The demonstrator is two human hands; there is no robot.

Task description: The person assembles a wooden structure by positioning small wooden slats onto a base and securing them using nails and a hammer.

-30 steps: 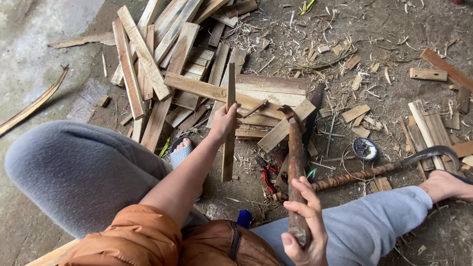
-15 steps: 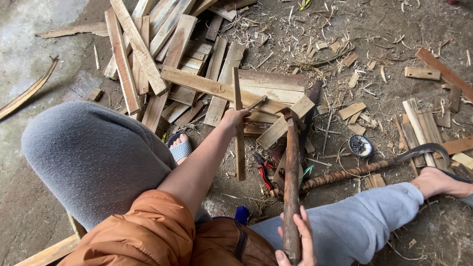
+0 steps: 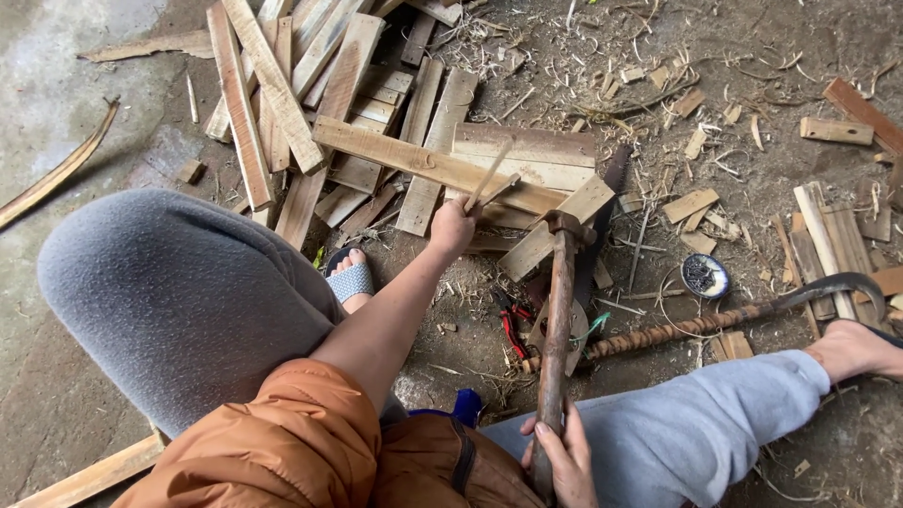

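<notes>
Right hand [image 3: 564, 456]: at 6 o'clock, closest to the camera. The fingers are wrapped tight around the long brown handle of the hammer [image 3: 557, 320]. The hammer runs up toward 12 o'clock. Its rusty head sits at the middle of the picture.

Left hand [image 3: 452, 229]: a bit farther, just left of the hammer head. It is closed around a thin stick [image 3: 489, 175]. The stick leans up toward 1 o'clock, over the planks.

Legs: a grey knee at 9 o'clock and a grey leg going out to 3 o'clock. A foot in a blue sandal [image 3: 352, 279] peeks out between them.

Pliers [image 3: 513, 325]: red grips, on the dirt just left of the hammer handle.

Sickle [image 3: 715, 315]: a wound handle and a dark curved blade, lying from the middle out to 3 o'clock, near the bare foot.

Tin [image 3: 704, 276]: small and round, with a white and blue rim and dark bits inside. It sits at 3 o'clock, just above the sickle. It has no label I can see.

Planks [image 3: 404, 160]: a big messy heap from 11 to 12 o'clock, farthest away. Wood chips lie all over the dirt at 1 and 2 o'clock.

Signs: none anywhere.

Danger: the left hand is very close to the hammer head, so I think a bad swing could hit the fingers. The stick is thin and could slip or snap. The sickle blade lies near the bare foot and could cut it.
</notes>
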